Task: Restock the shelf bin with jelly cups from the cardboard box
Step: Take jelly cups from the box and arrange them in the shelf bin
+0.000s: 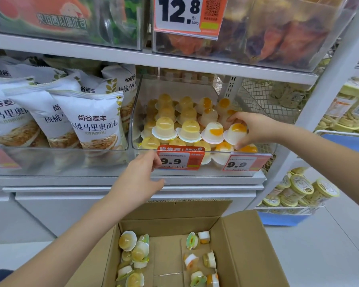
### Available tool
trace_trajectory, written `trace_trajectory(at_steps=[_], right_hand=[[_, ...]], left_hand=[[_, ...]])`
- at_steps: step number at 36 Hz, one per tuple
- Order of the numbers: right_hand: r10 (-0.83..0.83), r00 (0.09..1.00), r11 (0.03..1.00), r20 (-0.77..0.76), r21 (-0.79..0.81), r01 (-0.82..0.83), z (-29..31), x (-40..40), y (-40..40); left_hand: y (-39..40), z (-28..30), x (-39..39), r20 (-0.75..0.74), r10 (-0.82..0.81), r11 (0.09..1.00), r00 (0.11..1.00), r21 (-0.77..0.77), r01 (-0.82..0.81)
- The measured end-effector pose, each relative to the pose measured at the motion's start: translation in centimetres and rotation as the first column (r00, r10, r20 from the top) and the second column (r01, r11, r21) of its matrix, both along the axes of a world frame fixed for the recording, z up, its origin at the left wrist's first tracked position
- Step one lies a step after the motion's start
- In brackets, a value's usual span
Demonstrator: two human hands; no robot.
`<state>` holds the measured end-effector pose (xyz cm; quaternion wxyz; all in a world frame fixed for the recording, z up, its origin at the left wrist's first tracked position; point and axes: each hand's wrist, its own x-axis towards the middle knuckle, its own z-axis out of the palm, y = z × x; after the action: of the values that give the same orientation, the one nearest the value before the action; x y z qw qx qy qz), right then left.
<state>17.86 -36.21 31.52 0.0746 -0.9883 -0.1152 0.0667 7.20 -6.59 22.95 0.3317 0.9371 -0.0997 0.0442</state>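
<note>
A clear shelf bin [263, 151] on the middle shelf holds rows of upside-down jelly cups, yellow on the left and white with orange centres on the right. My right hand [255, 127] grips a white-and-orange jelly cup [235, 134] at the right end of the bin's front row. My left hand [141, 175] reaches the bin's front wall, its fingers pinching the left edge of a red 9.9 price tag [179, 158]. Below, an open cardboard box [245, 245] holds several loose jelly cups [133, 249] scattered on its bottom.
Bags of bread [91, 121] fill the bin to the left. A second 9.9 tag [243, 162] hangs on the bin's right front. Above is a bin with a 12.8 price sign [187, 15]. Tubs of snacks [298, 191] sit on racks at the right.
</note>
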Motion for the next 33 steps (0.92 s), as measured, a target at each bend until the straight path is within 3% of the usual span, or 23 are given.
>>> trace_trajectory(at_steps=[9,14,17,23,30,33], right_hand=[[0.005,0.950,0.959,0.311,0.269,-0.094,1.2,-7.7,0.7],[0.065,0.948,0.903,0.313,0.386,-0.190,-3.1,-13.5,1.9],[0.127,0.972,0.905,0.197,0.377,-0.195,-8.2,-15.7,2.6],[0.140,0.970,0.952,-0.199,0.296,-0.077,-20.5,-17.3,3.2],[0.053,0.804,0.994,-0.593,0.105,0.012,-32.1,-18.5,3.3],[0.019,0.747,0.997,-0.664,0.068,0.036,-35.5,-19.1,3.8]], left_hand=[[0.5,-1.0,-1.6,-0.014,0.000,0.999,1.000,0.034,0.001],[0.6,-4.5,-2.7,-0.160,-0.017,0.997,0.987,0.072,0.029],[0.6,-7.8,-3.3,-0.237,-0.030,0.987,0.971,0.147,0.067],[1.3,-16.5,-5.3,-0.459,-0.054,0.923,0.887,0.316,0.220],[1.7,-25.0,-7.9,-0.680,-0.043,0.861,0.732,0.346,0.372],[1.2,-28.1,-9.0,-0.722,-0.105,0.728,0.684,0.413,0.547]])
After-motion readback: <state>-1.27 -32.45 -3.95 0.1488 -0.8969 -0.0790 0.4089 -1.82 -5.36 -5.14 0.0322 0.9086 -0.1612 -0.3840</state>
